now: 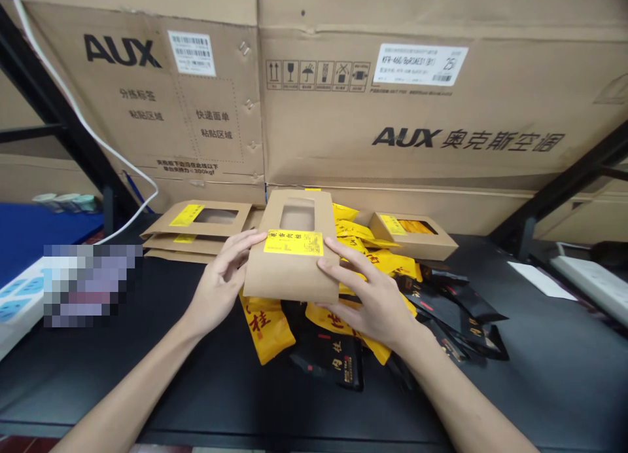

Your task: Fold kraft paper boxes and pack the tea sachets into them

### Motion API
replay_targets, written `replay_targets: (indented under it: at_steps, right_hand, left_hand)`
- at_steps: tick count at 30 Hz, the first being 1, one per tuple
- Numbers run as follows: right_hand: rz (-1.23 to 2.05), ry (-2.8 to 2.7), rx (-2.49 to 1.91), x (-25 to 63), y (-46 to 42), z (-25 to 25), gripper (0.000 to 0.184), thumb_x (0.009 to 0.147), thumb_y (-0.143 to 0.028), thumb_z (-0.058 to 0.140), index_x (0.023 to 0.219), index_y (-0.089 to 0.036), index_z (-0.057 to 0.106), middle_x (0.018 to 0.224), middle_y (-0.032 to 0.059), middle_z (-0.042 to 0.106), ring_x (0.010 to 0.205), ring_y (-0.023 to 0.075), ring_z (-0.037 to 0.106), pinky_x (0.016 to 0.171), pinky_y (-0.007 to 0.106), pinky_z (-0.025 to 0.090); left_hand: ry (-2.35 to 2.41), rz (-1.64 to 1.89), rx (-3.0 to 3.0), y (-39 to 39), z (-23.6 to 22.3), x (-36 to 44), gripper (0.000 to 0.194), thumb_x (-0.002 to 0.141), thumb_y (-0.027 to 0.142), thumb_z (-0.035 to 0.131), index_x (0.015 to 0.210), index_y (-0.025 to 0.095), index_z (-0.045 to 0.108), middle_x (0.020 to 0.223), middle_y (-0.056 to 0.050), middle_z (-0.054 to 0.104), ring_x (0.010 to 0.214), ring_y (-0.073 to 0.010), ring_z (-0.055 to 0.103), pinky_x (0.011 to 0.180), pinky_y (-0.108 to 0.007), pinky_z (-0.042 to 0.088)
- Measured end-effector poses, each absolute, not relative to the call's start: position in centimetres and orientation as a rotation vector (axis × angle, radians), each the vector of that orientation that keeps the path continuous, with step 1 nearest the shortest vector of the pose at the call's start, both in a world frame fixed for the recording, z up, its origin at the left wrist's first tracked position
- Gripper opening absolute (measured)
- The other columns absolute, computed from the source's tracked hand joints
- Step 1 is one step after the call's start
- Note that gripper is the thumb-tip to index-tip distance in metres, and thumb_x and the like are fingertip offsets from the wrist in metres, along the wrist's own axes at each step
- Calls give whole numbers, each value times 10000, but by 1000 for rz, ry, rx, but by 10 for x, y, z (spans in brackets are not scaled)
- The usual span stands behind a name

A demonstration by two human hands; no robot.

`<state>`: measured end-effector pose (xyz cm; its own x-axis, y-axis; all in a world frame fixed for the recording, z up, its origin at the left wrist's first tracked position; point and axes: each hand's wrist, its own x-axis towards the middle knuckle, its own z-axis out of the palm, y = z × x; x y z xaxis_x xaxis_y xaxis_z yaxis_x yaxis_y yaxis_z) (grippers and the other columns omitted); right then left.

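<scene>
Between both hands is a brown kraft paper box [294, 273] with a clear window and a yellow label, tilted up over the shelf top. My left hand [223, 276] grips its left edge, fingers along the side. My right hand [366, 289] grips the right edge, thumb and fingers partly behind the box. Beneath and behind it lie yellow tea packets [269, 328] with red characters. Black tea packets [331, 358] lie in front and to the right. Whether the held box contains anything cannot be made out.
Flattened kraft boxes [161, 227] are stacked at the left; a kraft box with yellow contents [426, 243] sits at the right. Large AUX cartons [324, 132] form the back. Power strips [24, 302], a white card [540, 281] and black metal struts [564, 184] flank the dark surface.
</scene>
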<state>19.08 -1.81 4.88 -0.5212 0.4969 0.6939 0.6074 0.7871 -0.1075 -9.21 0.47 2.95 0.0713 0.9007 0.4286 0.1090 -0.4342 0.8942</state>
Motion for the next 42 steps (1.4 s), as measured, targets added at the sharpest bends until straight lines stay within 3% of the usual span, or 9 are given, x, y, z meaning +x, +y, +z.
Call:
replay_targets:
  at_steps: [5,9,12,19,25,35,42]
  right_hand:
    - [-263,-2176,-833,190,-16,45,372,929,-150,641,1257,-324,631,1555,97,524,1298,264,645,903,430,667]
    - [-199,-2143,-874,189,-15,43,184,937,-178,641,1065,-308,660,1561,57,508,1301,264,635,954,476,642]
    - [-175,-2143,-868,190,-13,41,131,947,-194,631,1039,-287,643,1527,82,530,1283,266,640,936,477,644]
    - [-182,-2150,-892,190,-13,43,140,958,-188,610,1046,-289,650,1476,81,573,1229,253,666,915,467,649]
    - [-137,-2155,-909,189,-13,40,213,911,-151,637,1051,-309,665,1481,61,553,1207,276,671,935,507,643]
    - [-266,-2117,-840,186,-16,43,308,807,-101,674,1020,-273,533,1413,116,563,1236,286,634,919,499,629]
    - [-264,-2129,-818,186,-16,45,305,847,-112,660,1048,-274,497,1412,133,555,1233,279,638,906,477,628]
  left_hand:
    - [873,1328,1621,2,28,-94,456,967,407,580,1417,340,617,1577,-72,525,1462,-328,482,1180,-504,443]
    - [778,1255,1682,-3,30,-93,635,913,351,701,1511,355,487,1659,-97,404,1440,-328,516,1133,-466,506]
    - [769,1199,1699,-4,32,-91,765,863,285,776,1531,390,418,1695,-105,319,1451,-316,507,1119,-452,522]
    - [832,1260,1721,1,28,-91,696,831,233,808,1431,413,506,1666,-68,312,1385,-263,571,1100,-441,540]
    - [889,1323,1861,5,24,-95,722,772,271,859,1416,373,548,1585,-95,389,1288,-282,634,1005,-469,612]
    - [900,1381,1991,4,23,-95,647,822,254,811,1406,397,571,1495,-61,487,1274,-251,646,973,-393,635]
    - [981,1372,2071,2,24,-97,686,815,244,817,1432,376,547,1524,-80,491,1244,-256,672,958,-384,643]
